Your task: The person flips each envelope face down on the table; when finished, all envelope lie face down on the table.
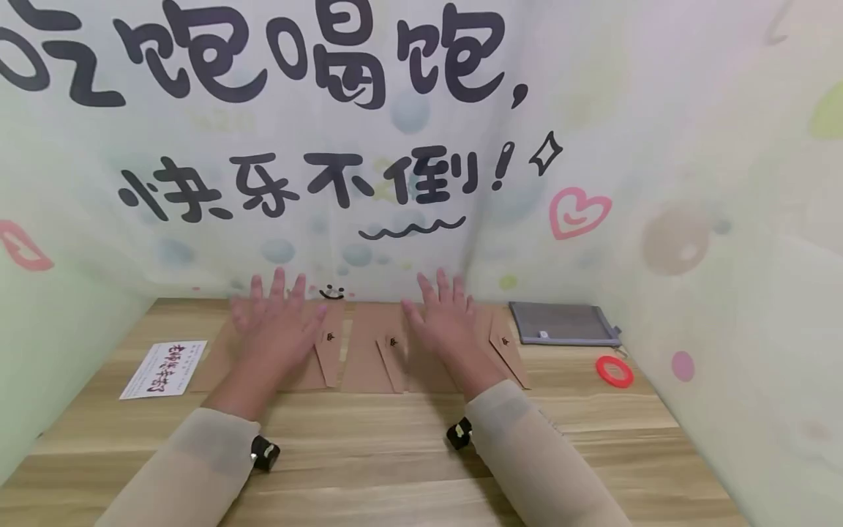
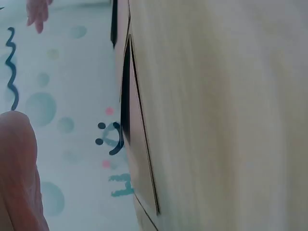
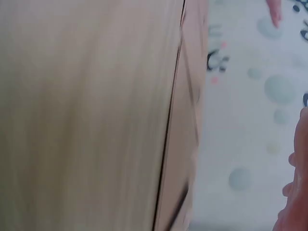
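Three brown kraft envelopes lie side by side at the far edge of the table: a left envelope (image 1: 217, 362), a middle envelope (image 1: 364, 359) and a right envelope (image 1: 424, 377). Each has a pointed flap with a small dark mark, on its right side. My left hand (image 1: 273, 329) is spread over the left envelope, hiding part of it. Over the right envelope, my right hand (image 1: 448, 322) spreads its fingers too. Both wrist views show the hands raised above the envelopes, holding nothing. Flap edges stand slightly up from the envelope (image 2: 139, 159) in the left wrist view.
A white card (image 1: 165, 369) with red writing lies left of the envelopes. To the right are a grey mesh zip pouch (image 1: 563, 324) and a red ring (image 1: 615, 372). A printed cloth (image 1: 316, 249) hangs behind the wooden table (image 1: 356, 468) and along both sides.
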{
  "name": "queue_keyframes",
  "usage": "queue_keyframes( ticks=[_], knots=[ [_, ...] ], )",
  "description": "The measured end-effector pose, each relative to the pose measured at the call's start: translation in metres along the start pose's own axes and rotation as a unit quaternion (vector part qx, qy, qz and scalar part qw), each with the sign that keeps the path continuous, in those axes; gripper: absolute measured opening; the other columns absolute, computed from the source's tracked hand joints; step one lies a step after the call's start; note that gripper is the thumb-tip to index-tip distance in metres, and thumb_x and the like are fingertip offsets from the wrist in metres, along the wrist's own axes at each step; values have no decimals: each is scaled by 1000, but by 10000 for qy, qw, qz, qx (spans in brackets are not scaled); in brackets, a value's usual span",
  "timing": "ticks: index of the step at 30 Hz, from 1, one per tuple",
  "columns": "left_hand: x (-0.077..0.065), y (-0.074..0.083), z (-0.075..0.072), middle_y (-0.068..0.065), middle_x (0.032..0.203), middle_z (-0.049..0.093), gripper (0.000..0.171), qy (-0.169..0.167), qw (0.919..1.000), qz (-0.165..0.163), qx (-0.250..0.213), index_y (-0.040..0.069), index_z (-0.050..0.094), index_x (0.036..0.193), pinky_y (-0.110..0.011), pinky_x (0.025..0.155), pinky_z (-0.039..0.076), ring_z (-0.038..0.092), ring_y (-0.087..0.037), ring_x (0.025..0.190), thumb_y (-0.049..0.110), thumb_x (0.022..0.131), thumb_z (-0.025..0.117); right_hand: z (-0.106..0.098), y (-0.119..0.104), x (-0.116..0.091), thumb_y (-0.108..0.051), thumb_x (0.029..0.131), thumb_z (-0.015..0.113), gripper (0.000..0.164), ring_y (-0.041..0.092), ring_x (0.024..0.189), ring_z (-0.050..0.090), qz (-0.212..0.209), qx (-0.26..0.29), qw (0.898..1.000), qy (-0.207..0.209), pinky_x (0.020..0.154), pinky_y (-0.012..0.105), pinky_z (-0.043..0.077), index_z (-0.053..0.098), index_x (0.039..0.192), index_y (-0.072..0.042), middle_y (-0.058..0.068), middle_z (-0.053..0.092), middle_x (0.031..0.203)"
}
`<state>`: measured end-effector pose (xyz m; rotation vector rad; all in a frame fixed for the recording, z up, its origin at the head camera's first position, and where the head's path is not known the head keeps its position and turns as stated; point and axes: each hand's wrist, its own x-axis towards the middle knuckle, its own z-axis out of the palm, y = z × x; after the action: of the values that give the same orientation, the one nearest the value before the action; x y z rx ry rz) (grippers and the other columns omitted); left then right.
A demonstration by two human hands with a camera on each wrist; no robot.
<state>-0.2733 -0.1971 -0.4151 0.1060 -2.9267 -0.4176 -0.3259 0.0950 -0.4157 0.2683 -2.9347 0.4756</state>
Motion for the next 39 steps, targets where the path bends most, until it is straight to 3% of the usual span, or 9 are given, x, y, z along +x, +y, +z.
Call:
queue_keyframes(
  ticks=[7, 14, 20, 26, 29, 31, 39],
  knots=[
    [-10, -20, -8, -11, 179, -21, 95, -286, 9937, -371, -1018, 21, -6, 173, -86, 121, -3, -18, -58, 160, 81, 99, -4, 4, -38, -14, -68, 108, 33, 71, 38, 169, 6, -266, 993, 9946, -147, 129, 75, 14, 22, 171, -37, 2, 12, 183],
    [-20, -44, -18, -18, 179, -17, 87, -136, 9877, -295, -1527, 16, -4, 173, -88, 119, 4, -14, -61, 160, 72, 106, 5, 14, -81, -26, -68, 108, 32, 72, 39, 168, 13, -755, 1697, 9824, -179, 127, 79, 16, 26, 171, -33, 6, 20, 181],
    [-20, -73, -21, -31, 177, 5, 77, -14, 9767, -265, -2131, 4, 10, 172, -81, 125, 0, 0, -62, 160, 54, 114, 17, 29, -113, -33, -67, 107, 41, 70, 29, 167, 23, -1098, 2708, 9548, -553, 131, 64, 26, 30, 169, -36, -1, 27, 179],
    [-21, -92, -21, -26, 178, 12, 78, -462, 9532, -929, -2841, 12, 13, 173, -81, 124, 13, 12, -60, 160, 60, 112, 14, 44, -142, -34, -61, 106, 52, 64, 28, 156, 45, -1013, 3894, 9098, -1018, 124, 54, 44, 37, 165, -41, -4, 44, 170],
    [-22, -95, -18, -23, 178, 15, 79, -636, 9455, -1143, -2982, 12, 17, 172, -77, 126, 16, 15, -56, 162, 62, 111, 13, 51, -154, -36, -57, 104, 59, 63, 30, 150, 52, -882, 4228, 8929, -1274, 119, 51, 49, 42, 162, -40, 0, 52, 165],
    [-23, -95, -17, -22, 178, 17, 80, -676, 9442, -1212, -2989, 11, 20, 172, -76, 127, 17, 16, -55, 162, 63, 111, 14, 55, -161, -38, -55, 103, 62, 62, 30, 148, 54, -836, 4322, 8865, -1427, 118, 50, 50, 45, 161, -38, 3, 54, 163],
    [-27, -101, -16, -26, 177, 17, 77, -814, 9539, -1260, -2599, 10, 19, 172, -79, 124, 20, 17, -59, 159, 58, 111, 16, 74, -189, -47, -51, 99, 67, 60, 27, 140, 62, -693, 4509, 8716, -1793, 109, 42, 57, 50, 156, -40, 7, 59, 158]
  ],
)
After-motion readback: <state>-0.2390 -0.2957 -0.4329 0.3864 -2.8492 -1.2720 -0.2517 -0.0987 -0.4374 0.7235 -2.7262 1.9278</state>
